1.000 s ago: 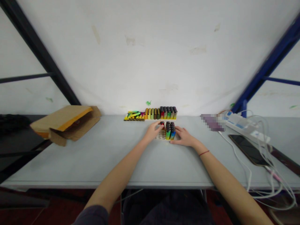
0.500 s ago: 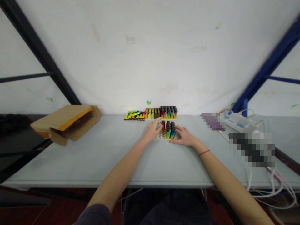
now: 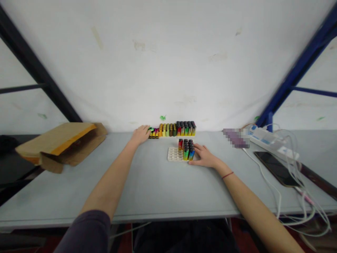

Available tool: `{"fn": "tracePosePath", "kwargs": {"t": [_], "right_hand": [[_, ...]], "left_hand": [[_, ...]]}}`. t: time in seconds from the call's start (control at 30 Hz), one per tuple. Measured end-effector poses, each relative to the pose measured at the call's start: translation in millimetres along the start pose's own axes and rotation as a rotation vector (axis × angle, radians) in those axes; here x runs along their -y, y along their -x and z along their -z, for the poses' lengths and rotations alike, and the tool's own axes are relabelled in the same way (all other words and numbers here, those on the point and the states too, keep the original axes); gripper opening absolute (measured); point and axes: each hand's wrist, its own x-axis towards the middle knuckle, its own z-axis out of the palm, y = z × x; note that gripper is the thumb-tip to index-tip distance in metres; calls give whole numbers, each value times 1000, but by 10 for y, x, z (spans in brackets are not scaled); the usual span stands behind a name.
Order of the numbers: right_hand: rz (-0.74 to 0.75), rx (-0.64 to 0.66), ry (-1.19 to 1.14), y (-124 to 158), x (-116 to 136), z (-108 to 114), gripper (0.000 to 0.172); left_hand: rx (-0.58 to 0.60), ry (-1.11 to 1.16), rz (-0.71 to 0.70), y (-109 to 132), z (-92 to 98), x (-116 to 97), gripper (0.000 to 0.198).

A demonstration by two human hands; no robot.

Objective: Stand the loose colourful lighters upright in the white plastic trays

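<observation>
Fingers of the right hand are spread and curved, with the thumb placed at the near right corner of a pale tray and the other tips rested by the lighters at its right side. Behind those fingers, the wrist is circled by a red cord. The grey table is stretched beneath both hands. Well to the right of the same fingers, a dark phone is laid among white cables. Just left of them, green and blue lighters are stood upright in the tray — a single red lighter is set beside these, toward the far edge, and the cups farther left are exposed. Farther off, the left hand is held over a pile of lying lighters; its fingertips are hidden, so whether anything is gripped cannot be told. Left of that hand, an opened paper bag is seen. To the right of its fingers, yellow-toned lighters are lined up, then black-topped lighters — all backed by the white wall.
</observation>
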Motion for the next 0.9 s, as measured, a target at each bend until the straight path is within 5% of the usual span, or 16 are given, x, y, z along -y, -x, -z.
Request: {"fn": "tracePosePath", "kwargs": {"t": [0.3,0.9], "right_hand": [[-6,6,-3,6,40,33,93],[-15,15,-11,9,96,64,97]], "left_hand": [[40,-113,116,38,-26,-116,50],[115,-141,99,49,67,-164,44]]}}
